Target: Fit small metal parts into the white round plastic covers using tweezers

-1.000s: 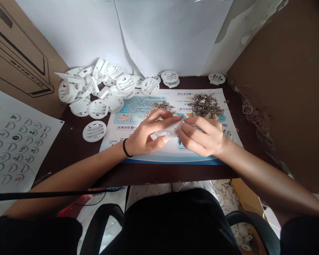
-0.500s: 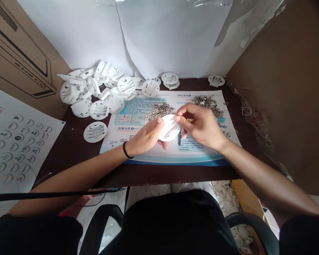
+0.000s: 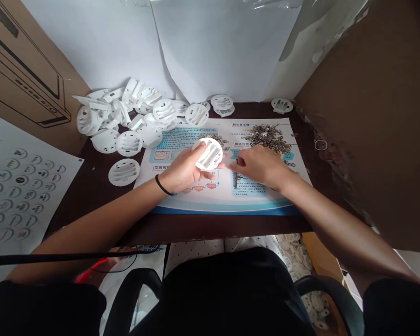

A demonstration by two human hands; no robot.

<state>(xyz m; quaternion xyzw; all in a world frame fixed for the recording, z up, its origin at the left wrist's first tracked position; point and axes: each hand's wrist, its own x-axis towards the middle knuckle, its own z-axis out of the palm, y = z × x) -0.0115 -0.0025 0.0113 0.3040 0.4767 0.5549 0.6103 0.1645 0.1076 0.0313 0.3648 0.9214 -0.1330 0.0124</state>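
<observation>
A round white plastic battery housing (image 3: pixel 212 155) with long slots is gripped by its left edge in my left hand (image 3: pixel 181 171), thumb on top, its slotted face turned up. To the right, my right hand (image 3: pixel 264 166) is low over the printed sheet (image 3: pixel 196 203), apart from the housing. Its fingers curl inward and down, and whatever is between their tips is hidden. Just below those fingertips lies a thin dark tool (image 3: pixel 235 181). A pile of small metal pieces (image 3: pixel 269 137) lies beyond my right hand; another metal pile (image 3: pixel 213 137) is partly covered by the housing.
Many similar white housings (image 3: pixel 129 142) are heaped at the back left, and a single housing (image 3: pixel 282 105) stands at the back right. Cardboard (image 3: pixel 364 116) walls the right side. A rubber band (image 3: pixel 321 145) lies near it. A black cable (image 3: pixel 70 257) crosses at lower left.
My right hand has let go of the housing and moved down and right toward the sheet. My left hand has shifted slightly up and left, turning the housing so its slots show more.
</observation>
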